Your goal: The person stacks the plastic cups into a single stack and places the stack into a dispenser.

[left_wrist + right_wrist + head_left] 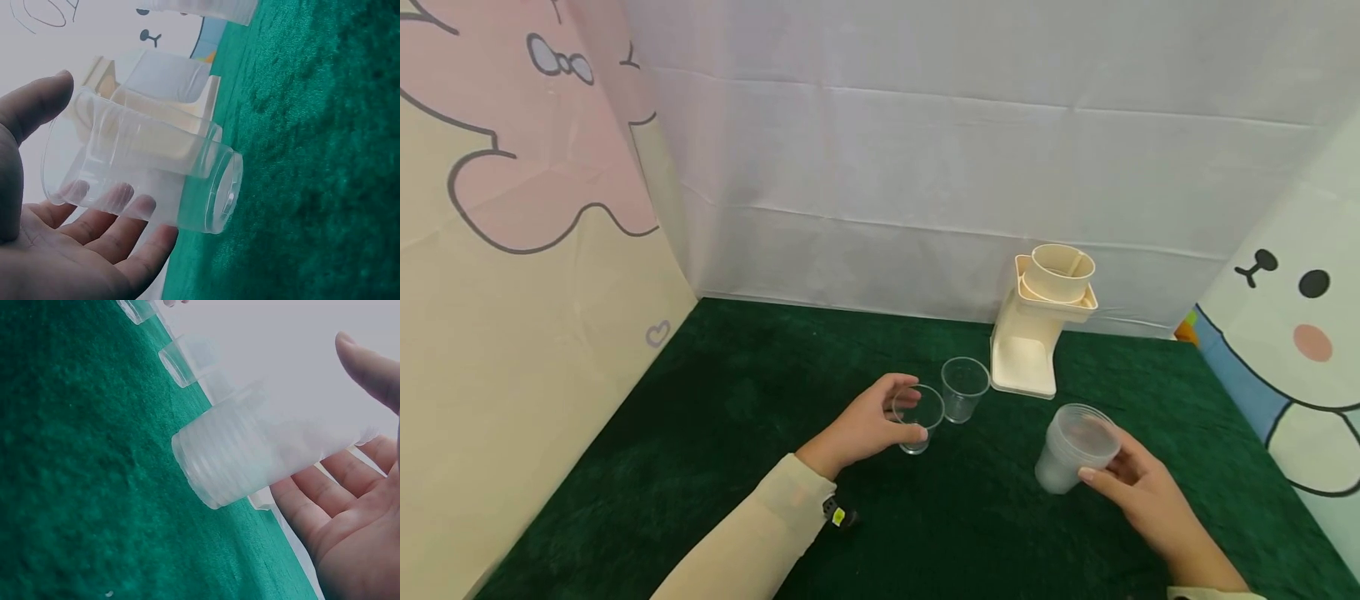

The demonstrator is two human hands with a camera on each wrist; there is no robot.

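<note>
A clear plastic cup (144, 156) is held by my left hand (880, 421), thumb on the near side and fingers behind it. Through its wall the fingertips (142, 206) show in the left wrist view. Just beyond it, a second clear cup (964, 385) stands upright on the green cloth. My right hand (1150, 492) grips a nested stack of clear plastic cups (1067, 454), with the thumb in front near the rims. In the right wrist view the stack (231, 450) tilts, and its ribbed lower part shows closely spaced edges.
Behind the second cup stands a cream dispenser-like stand (1026, 354) with a round cup-shaped top. Dark green cloth (700, 425) covers the table. A white sheet (880, 167) hangs at the back, with printed cartoon cloths on both sides.
</note>
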